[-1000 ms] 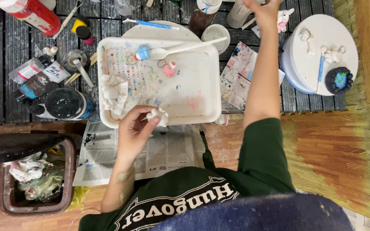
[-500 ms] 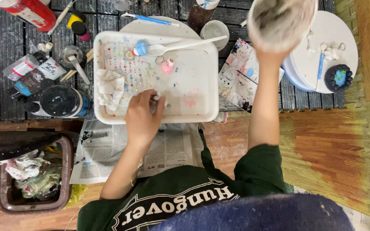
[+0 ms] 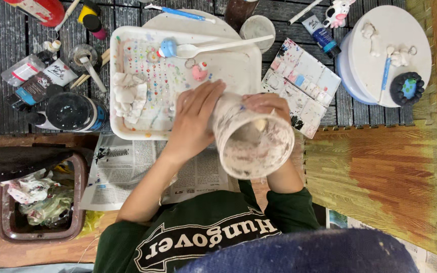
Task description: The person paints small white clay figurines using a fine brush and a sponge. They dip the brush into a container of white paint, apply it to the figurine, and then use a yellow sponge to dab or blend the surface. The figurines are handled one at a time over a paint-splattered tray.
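I hold a paint-stained translucent plastic cup (image 3: 251, 139) tilted toward me, over the near edge of a white tray (image 3: 238, 65). My left hand (image 3: 193, 121) wraps the cup's left side and my right hand (image 3: 266, 103) grips its far side. The cup's inside is smeared with murky residue. On the tray lie a crumpled white tissue (image 3: 130, 96), a white plastic spoon (image 3: 218, 47), a small blue figure (image 3: 167, 48) and a small pink figure (image 3: 200, 72). Colourful paint dabs cover the tray's left half.
A paint palette (image 3: 302, 76) lies right of the tray, beside a round white stand (image 3: 380, 53) with small clay pieces. Paint tubes and a black jar (image 3: 72, 111) sit left. Newspaper (image 3: 127, 172) lies under my arms. A brown bin (image 3: 36, 202) of waste stands at lower left.
My right hand brought the cup down from the far side toward me over the tray. My left hand left the tissue and tray surface and took hold of the cup's side.
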